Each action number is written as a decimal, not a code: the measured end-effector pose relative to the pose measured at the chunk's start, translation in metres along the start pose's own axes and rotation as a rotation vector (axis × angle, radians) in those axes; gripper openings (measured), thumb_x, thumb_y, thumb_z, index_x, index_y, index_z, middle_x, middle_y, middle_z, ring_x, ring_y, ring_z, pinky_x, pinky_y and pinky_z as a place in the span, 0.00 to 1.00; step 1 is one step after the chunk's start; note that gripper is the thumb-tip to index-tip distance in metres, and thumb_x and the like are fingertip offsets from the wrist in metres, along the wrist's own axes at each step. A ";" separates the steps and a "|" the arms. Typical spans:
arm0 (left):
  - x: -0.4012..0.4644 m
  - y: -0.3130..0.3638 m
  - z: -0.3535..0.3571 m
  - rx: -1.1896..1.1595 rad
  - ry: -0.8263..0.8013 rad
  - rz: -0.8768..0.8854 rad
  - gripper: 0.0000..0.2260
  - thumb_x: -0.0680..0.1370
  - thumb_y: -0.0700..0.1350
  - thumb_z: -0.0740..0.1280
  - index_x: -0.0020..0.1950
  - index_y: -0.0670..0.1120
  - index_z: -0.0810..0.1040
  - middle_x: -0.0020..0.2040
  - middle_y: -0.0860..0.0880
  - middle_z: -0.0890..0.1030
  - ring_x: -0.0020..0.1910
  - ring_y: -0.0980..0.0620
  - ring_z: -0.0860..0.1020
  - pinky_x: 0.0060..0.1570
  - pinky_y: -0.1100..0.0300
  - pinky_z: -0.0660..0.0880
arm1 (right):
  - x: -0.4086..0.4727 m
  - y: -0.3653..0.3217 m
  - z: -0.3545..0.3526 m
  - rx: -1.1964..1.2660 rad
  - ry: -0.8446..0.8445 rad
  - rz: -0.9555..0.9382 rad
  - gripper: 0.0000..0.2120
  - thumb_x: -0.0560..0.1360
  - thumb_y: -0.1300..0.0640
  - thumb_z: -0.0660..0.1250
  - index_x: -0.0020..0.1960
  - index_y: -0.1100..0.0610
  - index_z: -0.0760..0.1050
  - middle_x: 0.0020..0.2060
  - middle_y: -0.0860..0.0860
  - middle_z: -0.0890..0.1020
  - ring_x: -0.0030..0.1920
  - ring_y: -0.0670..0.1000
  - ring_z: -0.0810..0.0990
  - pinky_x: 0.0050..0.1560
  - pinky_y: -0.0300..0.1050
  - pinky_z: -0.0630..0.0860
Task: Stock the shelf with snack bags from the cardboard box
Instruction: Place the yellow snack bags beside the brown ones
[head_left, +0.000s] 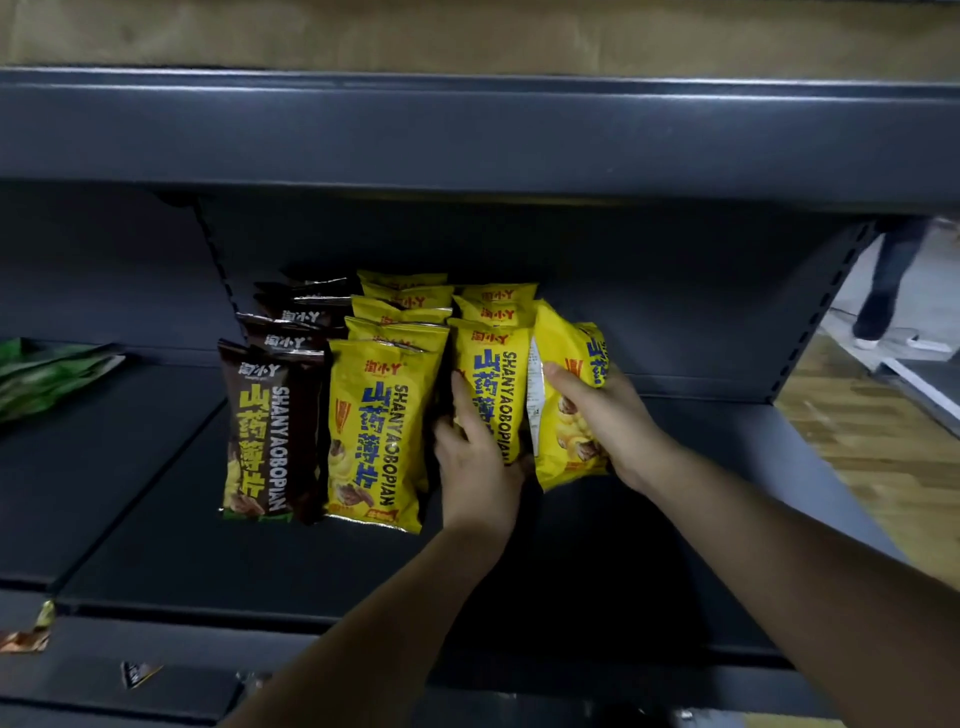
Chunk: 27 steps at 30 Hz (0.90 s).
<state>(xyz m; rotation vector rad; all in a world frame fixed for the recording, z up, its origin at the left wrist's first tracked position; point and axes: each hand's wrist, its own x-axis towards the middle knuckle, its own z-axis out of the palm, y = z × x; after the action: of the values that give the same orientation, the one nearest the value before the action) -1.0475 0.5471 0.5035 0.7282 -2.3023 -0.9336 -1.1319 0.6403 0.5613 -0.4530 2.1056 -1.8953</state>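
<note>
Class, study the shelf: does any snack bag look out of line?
Yes. The yellow bag in the right hand tilts, turned sideways beside the upright yellow rows, not yet set in place.

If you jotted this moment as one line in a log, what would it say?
step: shelving | right hand: grips yellow snack bag, tilted, at row end | left hand: steadies front yellow bag | shelf: brown and yellow rows

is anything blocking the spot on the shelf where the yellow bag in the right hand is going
Nothing visible does. The right hand grips the yellow bag just right of the second yellow row, which the left hand touches. The shelf to its right is bare.
</note>
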 end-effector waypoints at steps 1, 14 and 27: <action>0.002 0.001 0.000 0.012 -0.016 -0.019 0.50 0.71 0.50 0.73 0.77 0.48 0.37 0.63 0.41 0.62 0.62 0.39 0.67 0.63 0.52 0.64 | -0.001 0.001 0.000 -0.001 0.002 0.003 0.16 0.73 0.48 0.71 0.58 0.52 0.76 0.49 0.49 0.85 0.49 0.51 0.84 0.56 0.53 0.79; 0.001 -0.007 0.002 0.533 0.237 0.420 0.42 0.70 0.56 0.70 0.75 0.39 0.54 0.72 0.36 0.64 0.70 0.38 0.67 0.65 0.46 0.68 | -0.020 0.009 -0.017 0.038 0.145 0.024 0.16 0.74 0.48 0.70 0.59 0.52 0.76 0.51 0.51 0.83 0.51 0.52 0.82 0.57 0.54 0.78; 0.017 -0.008 -0.002 0.425 0.074 0.392 0.33 0.76 0.56 0.52 0.77 0.42 0.50 0.77 0.40 0.54 0.75 0.41 0.58 0.67 0.45 0.67 | -0.029 0.006 -0.005 0.019 0.150 -0.012 0.16 0.74 0.49 0.70 0.59 0.54 0.76 0.48 0.49 0.83 0.50 0.51 0.82 0.57 0.53 0.78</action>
<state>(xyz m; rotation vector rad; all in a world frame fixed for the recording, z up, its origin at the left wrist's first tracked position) -1.0563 0.5300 0.5033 0.4342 -2.4768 -0.2394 -1.1075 0.6570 0.5560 -0.3293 2.1794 -2.0123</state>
